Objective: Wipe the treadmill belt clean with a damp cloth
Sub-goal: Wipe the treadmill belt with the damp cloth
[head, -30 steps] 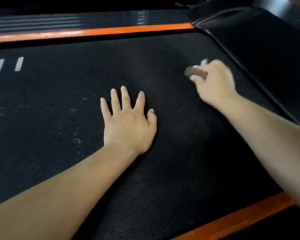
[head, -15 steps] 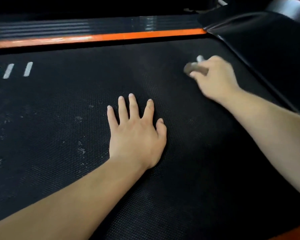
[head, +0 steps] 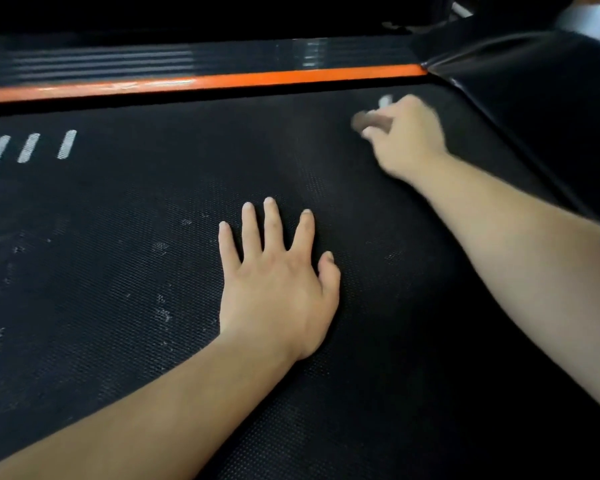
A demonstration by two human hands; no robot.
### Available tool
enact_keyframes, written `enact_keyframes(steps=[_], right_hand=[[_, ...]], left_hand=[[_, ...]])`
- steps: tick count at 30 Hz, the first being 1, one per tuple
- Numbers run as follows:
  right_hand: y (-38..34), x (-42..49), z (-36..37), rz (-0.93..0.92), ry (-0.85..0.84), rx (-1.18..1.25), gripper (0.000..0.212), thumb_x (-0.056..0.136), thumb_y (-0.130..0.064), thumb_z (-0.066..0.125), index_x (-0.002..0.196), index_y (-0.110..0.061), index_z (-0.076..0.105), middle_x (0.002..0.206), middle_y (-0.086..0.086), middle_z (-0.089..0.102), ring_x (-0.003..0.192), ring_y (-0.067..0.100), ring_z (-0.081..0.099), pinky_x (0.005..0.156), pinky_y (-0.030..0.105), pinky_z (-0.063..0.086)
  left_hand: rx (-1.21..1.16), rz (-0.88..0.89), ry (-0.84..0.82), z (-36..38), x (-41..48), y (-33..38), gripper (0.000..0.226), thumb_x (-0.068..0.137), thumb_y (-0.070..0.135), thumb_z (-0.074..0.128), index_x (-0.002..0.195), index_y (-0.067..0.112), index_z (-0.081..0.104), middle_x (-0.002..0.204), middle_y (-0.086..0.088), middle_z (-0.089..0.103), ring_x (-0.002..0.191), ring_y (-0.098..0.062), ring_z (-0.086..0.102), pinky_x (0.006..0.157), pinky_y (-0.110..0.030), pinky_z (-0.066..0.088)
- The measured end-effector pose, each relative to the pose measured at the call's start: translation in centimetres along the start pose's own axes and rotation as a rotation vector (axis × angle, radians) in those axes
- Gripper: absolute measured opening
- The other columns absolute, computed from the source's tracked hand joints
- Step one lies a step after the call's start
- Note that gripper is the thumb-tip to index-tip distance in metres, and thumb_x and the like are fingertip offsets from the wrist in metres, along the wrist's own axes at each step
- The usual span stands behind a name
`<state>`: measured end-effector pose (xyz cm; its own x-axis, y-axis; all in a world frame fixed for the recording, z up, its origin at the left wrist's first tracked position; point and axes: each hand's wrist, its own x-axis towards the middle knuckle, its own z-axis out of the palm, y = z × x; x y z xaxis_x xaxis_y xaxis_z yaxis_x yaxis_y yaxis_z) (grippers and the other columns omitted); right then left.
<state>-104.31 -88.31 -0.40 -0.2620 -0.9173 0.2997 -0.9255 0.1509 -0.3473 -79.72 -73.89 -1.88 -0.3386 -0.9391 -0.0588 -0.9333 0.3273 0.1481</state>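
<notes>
On one belt (head: pixel 118 271), two hands (head: pixel 278 289) (head: pixel 409 140) (one cloth (head: pixel 364 121))

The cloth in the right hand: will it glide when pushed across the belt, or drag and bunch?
Probably floppy: the cloth shows only as a small crumpled wad sticking out of the right hand. Likely to drag and bunch, since the belt has a rough, dimpled texture. Blur hides the fabric itself.
</notes>
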Motion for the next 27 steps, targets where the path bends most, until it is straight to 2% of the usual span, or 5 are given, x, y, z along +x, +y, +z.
enact_keyframes(steps=[8,13,18,23,27], right_hand=[[2.3,5.8,-0.3,0.334,0.106,0.024,0.034,0.086,-0.045,0.068,0.115,-0.028,0.072,0.118,0.008,0.069,0.113,0.032,0.064,0.099,0.036,0.050],[0.3,4.5,1.5,-0.066,-0.074,0.030,0.036,0.092,-0.045,0.064,0.124,-0.030,0.070,0.116,0.009,0.063,0.113,0.035,0.057,0.096,0.041,0.047],[3.5,8.8,-0.9,0.294,0.026,-0.027,0.041,0.086,-0.047,0.069,0.117,-0.020,0.071,0.121,0.013,0.069,0.117,0.035,0.061,0.103,0.041,0.049],[3.7,6.4,0.3,-0.038,-0.061,-0.095,0.036,0.091,-0.045,0.065,0.122,-0.028,0.070,0.121,0.009,0.065,0.117,0.036,0.057,0.101,0.047,0.046],[5.9,8.7,-1.9,0.316,0.055,-0.240,0.034,0.094,-0.045,0.063,0.118,-0.023,0.070,0.124,0.015,0.063,0.120,0.039,0.053,0.102,0.045,0.045]], left_hand=[[-0.021,0.019,0.042,0.0,-0.1,0.0,0.070,0.099,0.057,0.002,0.164,0.031,0.000,0.172,-0.014,-0.009,0.157,-0.035,-0.019,0.126,-0.058,-0.008],[-0.040,0.016,0.075,0.4,-0.2,0.0,0.070,0.101,0.057,0.009,0.165,0.029,0.015,0.172,-0.016,0.004,0.158,-0.037,-0.009,0.126,-0.061,-0.002],[-0.057,0.029,0.089,0.4,0.0,-0.1,0.071,0.100,0.058,0.007,0.165,0.030,0.010,0.172,-0.015,-0.003,0.158,-0.035,-0.016,0.125,-0.060,-0.006],[-0.045,0.015,0.102,0.6,0.0,-0.3,0.068,0.102,0.056,0.015,0.163,0.027,0.024,0.171,-0.018,0.013,0.159,-0.039,0.000,0.125,-0.063,0.006],[-0.040,0.014,0.120,1.1,0.0,-0.3,0.066,0.103,0.055,0.022,0.160,0.024,0.034,0.168,-0.019,0.023,0.158,-0.040,0.010,0.125,-0.064,0.011]])
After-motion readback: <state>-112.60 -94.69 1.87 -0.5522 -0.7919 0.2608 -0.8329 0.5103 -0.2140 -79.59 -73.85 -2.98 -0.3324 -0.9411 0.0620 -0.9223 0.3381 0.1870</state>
